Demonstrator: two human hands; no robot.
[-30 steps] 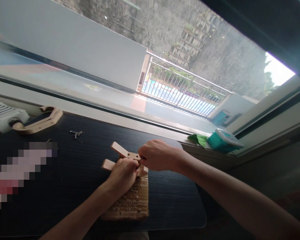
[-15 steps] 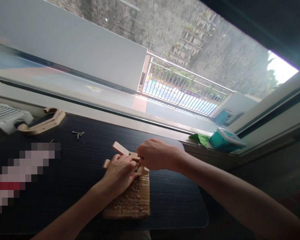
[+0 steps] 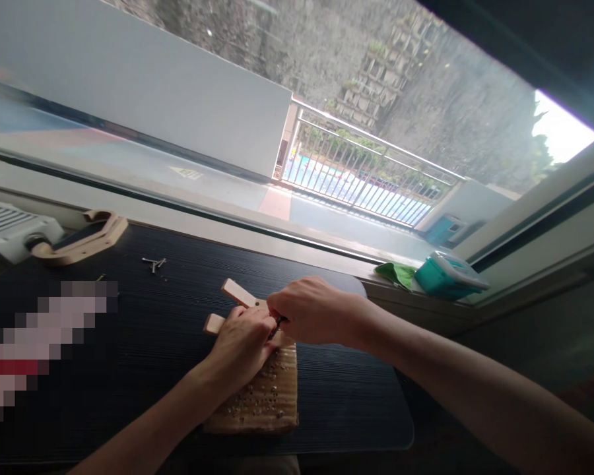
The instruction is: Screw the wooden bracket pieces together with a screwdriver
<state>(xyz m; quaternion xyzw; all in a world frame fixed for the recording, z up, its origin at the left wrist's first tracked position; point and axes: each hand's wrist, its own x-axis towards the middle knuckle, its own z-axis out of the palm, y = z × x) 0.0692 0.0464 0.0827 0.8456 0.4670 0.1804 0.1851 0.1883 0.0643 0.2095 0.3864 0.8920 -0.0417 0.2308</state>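
My left hand (image 3: pixel 245 336) is closed around a pale wooden piece (image 3: pixel 238 292) with angled arms, pressing it onto a brown ridged block (image 3: pixel 267 406). Two arms of the piece stick out past my fingers on the far left side, and a dark hole shows in one. My right hand (image 3: pixel 317 310) is closed in a pinch on a thin dark metal tool (image 3: pixel 278 323), whose kind I cannot make out. The tool slants down towards the wood beside my left fingertips. Its lower end is hidden there. Many small holes dot the block's near part.
Several screws (image 3: pixel 154 264) lie loose on the black table (image 3: pixel 346 396). A curved wooden part (image 3: pixel 86 244) rests at the back left by a white slatted appliance (image 3: pixel 14 231). On the windowsill are a green cloth (image 3: pixel 396 274) and a teal box (image 3: pixel 450 274). A blurred patch covers the left.
My right hand has turned slightly and the tool now leans flatter, with less of it showing. My left fingers have shifted slightly on the wooden piece, which stays in place.
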